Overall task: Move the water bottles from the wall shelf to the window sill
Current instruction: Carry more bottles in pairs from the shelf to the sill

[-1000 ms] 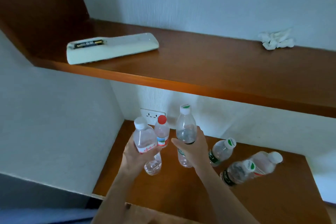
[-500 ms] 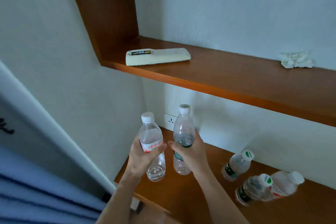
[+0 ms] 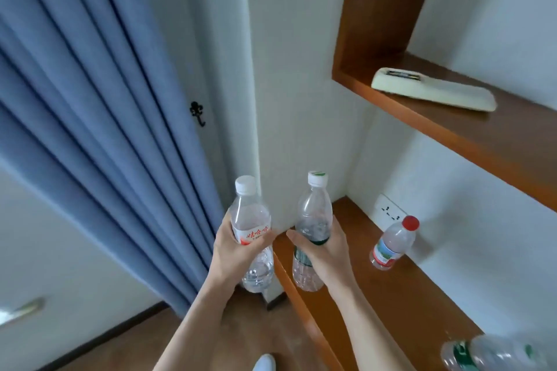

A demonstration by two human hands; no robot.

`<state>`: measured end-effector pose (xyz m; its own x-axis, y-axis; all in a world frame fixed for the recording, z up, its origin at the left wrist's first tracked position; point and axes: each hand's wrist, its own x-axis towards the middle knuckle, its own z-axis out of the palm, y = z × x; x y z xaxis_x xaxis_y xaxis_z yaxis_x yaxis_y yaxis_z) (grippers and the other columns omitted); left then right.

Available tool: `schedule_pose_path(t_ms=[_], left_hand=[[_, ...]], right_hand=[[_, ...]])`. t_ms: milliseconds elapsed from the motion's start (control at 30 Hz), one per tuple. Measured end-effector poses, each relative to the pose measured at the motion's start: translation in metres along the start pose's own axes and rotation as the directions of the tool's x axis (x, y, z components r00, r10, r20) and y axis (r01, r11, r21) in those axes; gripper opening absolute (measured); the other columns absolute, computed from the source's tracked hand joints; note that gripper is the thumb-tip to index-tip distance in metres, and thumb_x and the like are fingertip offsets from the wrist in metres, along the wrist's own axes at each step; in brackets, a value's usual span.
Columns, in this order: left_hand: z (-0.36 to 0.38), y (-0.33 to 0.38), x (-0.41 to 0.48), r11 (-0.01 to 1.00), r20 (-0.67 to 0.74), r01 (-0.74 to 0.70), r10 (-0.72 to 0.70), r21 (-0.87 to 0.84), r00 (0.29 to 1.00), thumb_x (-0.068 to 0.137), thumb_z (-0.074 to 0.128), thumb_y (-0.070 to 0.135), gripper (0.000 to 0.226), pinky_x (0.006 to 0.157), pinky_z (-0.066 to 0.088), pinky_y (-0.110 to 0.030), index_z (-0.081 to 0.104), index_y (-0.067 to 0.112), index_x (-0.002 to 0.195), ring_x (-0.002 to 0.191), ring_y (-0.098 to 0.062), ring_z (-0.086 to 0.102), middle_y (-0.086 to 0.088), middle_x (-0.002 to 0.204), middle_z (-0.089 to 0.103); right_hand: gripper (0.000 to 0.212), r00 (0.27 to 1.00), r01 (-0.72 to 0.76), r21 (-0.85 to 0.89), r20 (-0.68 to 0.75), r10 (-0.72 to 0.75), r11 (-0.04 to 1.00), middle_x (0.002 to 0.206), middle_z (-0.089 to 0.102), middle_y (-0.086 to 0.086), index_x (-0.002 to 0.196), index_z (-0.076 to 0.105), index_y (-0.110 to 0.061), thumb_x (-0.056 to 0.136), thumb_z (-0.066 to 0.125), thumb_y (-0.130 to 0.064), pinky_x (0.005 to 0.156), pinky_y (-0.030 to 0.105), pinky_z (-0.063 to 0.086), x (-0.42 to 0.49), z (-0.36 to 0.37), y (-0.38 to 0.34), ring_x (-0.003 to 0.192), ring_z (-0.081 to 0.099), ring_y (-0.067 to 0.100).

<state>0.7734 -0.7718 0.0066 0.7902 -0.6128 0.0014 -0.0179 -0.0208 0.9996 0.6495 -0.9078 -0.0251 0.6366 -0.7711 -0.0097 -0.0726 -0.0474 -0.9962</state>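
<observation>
On my feed the left hand [image 3: 238, 253] sits just left of centre, fingers and thumb wrapped round the middle of a white-capped bottle [image 3: 251, 217] with a red label, held upright in the air with a little water in its base. Just beside it, the right hand [image 3: 324, 250] grasps a second bottle [image 3: 313, 211] round its green label; this one has a white and green cap, is also upright and is partly filled. I read the two bottles as close but not touching. Both are off the wood, over the left end of the lower shelf [image 3: 391, 304], which runs from centre to the lower right of the frame. On that shelf a red-capped bottle [image 3: 393, 242] stands near the back wall, just below a white wall socket [image 3: 388, 211]. At the bottom right corner another bottle [image 3: 494, 355] with green on it lies on its side, blurred. The upper shelf [image 3: 482, 132] crosses the upper right and carries a pale remote control [image 3: 434, 90] lying with its battery bay exposed. A pleated blue curtain [image 3: 90, 99] fills the left half, with a small dark hook [image 3: 197, 113] on the wall at its edge. At the bottom centre I can make out the tip of a light shoe [image 3: 265, 363] on a wooden floor
</observation>
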Motion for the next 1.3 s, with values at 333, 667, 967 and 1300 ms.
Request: schedule_pose_path(t_ms=[333, 667, 967, 1300], left_hand=[[-0.122, -0.013, -0.127, 0.996, -0.518, 0.084, -0.079, -0.014, 0.852, 0.061, 0.087, 0.028, 0.053, 0.072, 0.058, -0.031, 0.061, 0.024, 0.107, 0.084, -0.019, 0.070, -0.002, 0.091, 0.072], [-0.229, -0.017, -0.233, 0.991, -0.861, 0.117, -0.108, -0.057, 0.496, 0.057, 0.091, 0.034, 0.062, 0.078, 0.059, -0.039, 0.060, 0.027, 0.110, 0.090, -0.021, 0.071, -0.003, 0.098, 0.071], [-0.344, -0.040, -0.286, 0.985, -0.960, 0.141, -0.132, -0.099, 0.246, 0.050, 0.088, 0.050, 0.080, 0.082, 0.060, -0.047, 0.056, 0.027, 0.120, 0.093, -0.019, 0.071, 0.001, 0.101, 0.071], [-0.515, -0.039, -0.302, 0.980, -0.985, 0.200, -0.055, -0.022, 0.162, 0.052, 0.079, 0.063, 0.090, 0.086, 0.056, -0.033, 0.046, 0.032, 0.130, 0.107, -0.014, 0.063, 0.005, 0.113, 0.064]], right_hand=[[0.054, 0.865, 0.034, -0.051, 0.502, -0.004, 0.998, 0.104, 0.071, -0.014, 0.117, 0.057, -0.037, 0.072, 0.088, -0.039, 0.087, 0.028, 0.055, -0.065, 0.127, 0.005, 0.099, 0.067, 0.001], [0.051, 0.629, 0.142, -0.045, 0.775, -0.056, 0.989, 0.098, 0.070, -0.010, 0.106, 0.059, -0.028, 0.066, 0.090, -0.036, 0.078, 0.021, 0.053, -0.143, 0.253, -0.003, 0.089, 0.067, 0.002], [0.047, 0.422, 0.242, -0.048, 0.905, -0.061, 0.969, 0.090, 0.066, -0.026, 0.102, 0.058, -0.030, 0.068, 0.091, -0.033, 0.076, 0.028, 0.056, -0.194, 0.385, -0.007, 0.085, 0.066, 0.001], [0.053, 0.309, 0.266, -0.009, 0.948, -0.077, 0.964, 0.099, 0.065, -0.011, 0.108, 0.059, -0.029, 0.067, 0.092, -0.034, 0.066, 0.016, 0.054, -0.240, 0.573, -0.039, 0.087, 0.066, -0.001]])
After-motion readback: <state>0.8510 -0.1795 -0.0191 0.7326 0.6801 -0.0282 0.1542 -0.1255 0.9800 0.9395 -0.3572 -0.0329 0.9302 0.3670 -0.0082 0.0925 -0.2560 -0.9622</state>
